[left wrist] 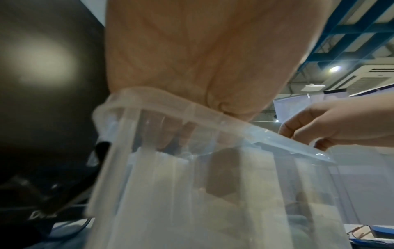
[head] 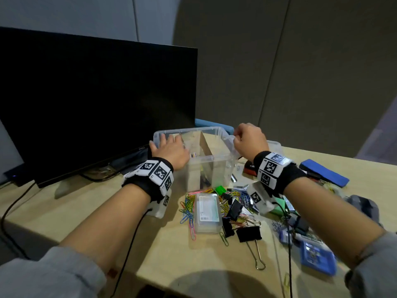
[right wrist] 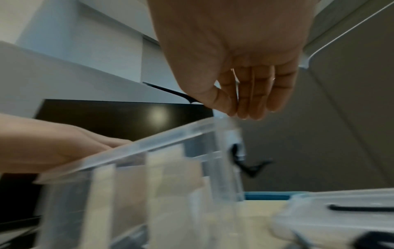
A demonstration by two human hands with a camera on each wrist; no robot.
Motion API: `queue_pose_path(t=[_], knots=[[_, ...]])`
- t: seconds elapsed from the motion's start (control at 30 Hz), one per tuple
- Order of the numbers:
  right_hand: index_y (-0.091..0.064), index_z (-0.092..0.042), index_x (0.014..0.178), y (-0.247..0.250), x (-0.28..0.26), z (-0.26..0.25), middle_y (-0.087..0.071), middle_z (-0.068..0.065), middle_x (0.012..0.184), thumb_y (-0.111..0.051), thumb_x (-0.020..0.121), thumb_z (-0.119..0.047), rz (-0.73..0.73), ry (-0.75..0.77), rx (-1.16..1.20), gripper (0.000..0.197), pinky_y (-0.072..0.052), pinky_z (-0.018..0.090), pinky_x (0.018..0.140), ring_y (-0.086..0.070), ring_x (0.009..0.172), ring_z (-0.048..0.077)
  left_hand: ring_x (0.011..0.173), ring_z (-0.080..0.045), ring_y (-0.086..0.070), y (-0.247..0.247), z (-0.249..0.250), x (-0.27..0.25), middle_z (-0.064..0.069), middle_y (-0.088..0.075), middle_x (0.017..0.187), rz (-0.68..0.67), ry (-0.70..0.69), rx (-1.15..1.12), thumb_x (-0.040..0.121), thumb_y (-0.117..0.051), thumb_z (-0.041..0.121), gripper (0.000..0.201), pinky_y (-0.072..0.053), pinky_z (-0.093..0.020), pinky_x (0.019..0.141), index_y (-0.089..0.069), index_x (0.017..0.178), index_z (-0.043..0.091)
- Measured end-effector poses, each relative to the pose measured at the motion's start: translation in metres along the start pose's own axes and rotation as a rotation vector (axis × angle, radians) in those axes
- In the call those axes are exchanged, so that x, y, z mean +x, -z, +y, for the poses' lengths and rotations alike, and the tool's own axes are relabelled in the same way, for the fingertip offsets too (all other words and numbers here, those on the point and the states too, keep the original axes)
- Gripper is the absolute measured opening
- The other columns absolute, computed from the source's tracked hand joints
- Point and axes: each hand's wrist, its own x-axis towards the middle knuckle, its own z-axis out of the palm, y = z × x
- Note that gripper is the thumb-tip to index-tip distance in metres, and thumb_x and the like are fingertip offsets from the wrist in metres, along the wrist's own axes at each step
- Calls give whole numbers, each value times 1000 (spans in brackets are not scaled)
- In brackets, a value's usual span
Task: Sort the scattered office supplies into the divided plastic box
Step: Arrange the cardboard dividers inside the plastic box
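The clear divided plastic box (head: 206,173) stands in the middle of the desk with a brown divider (head: 205,145) inside. My left hand (head: 169,147) lies over its left rim, fingers hooked down inside; the left wrist view shows them through the wall of the box (left wrist: 192,193). My right hand (head: 249,138) is curled at the right rim and pinches its edge. In the right wrist view its bunched fingertips (right wrist: 241,112) touch the corner of the box (right wrist: 138,185). Coloured paper clips (head: 189,209), black binder clips (head: 249,233) and a small clear case (head: 208,211) lie scattered in front.
A black monitor (head: 86,100) stands close on the left of the box, cables trailing off the desk. A clear lid (head: 275,145) lies behind my right hand. A blue pad (head: 324,172) and a blue case (head: 318,257) lie at the right. Grey partition walls stand behind.
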Motion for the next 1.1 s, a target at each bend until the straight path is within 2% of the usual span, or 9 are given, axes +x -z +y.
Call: queue_pose_path(t=[0.07,0.2,0.37,0.5,0.63,0.77,0.93,1.03,1.1], knots=[[-62,-6,102,6,3,21,-58,13,107,-48,88,-11,-22,-72,-79,21,-42,33,77,-56,97,31,149,-28,0,3,10,0,-8,-14,161,16,-29,17,100,-31,41,61,1,-59,117,-17,153,14],[-53,-7,124,13,4,67,-52,15,125,-51,91,-18,-192,-244,-316,35,-45,41,93,-50,114,33,150,-28,4,8,39,-2,-8,-6,163,6,-124,-7,102,-29,44,63,3,-56,116,-12,155,15],[-46,-12,133,18,-2,119,-51,11,132,-51,92,-28,-417,-386,-588,44,-39,44,97,-46,121,31,150,-27,2,-1,68,11,-7,-8,163,7,-175,-20,101,-30,46,63,2,-56,117,-13,155,18],[-43,-10,132,18,-6,152,-50,12,135,-49,94,-26,-549,-408,-637,42,-40,46,102,-46,124,32,150,-27,2,-10,80,18,-7,-9,163,-5,-186,-18,101,-27,47,63,4,-55,116,-16,154,16],[-37,-9,141,14,-3,171,-46,14,141,-42,97,-21,-604,-403,-681,46,-40,45,104,-43,130,33,150,-25,2,-21,80,16,-8,-8,163,-31,-169,-11,101,-24,46,60,1,-56,116,-19,153,17],[-36,-6,141,17,-3,168,-48,16,138,-47,92,-9,-653,-387,-763,50,-42,39,98,-44,127,35,150,-24,2,-21,81,17,-5,-8,163,-36,-158,-7,101,-23,44,59,-2,-58,115,-18,154,18],[-30,-13,144,2,9,184,-40,19,144,-47,91,-17,-686,-487,-706,56,-45,44,97,-44,127,38,150,-24,3,-21,81,18,-5,-9,163,-46,-155,-12,101,-24,44,59,-2,-60,115,-18,154,17],[-34,-28,141,-60,54,296,-48,13,139,-51,75,-28,-706,-477,-696,68,-51,52,85,-54,115,39,150,-24,3,-22,81,18,-5,-9,163,-45,-153,-11,101,-24,44,60,-3,-61,115,-18,154,17],[-37,-25,141,-102,81,363,-51,9,137,-52,76,-28,-695,-450,-738,67,-49,50,89,-55,117,36,150,-24,3,-22,81,18,-5,-9,163,-48,-152,-8,101,-24,45,60,-3,-61,115,-18,154,18]])
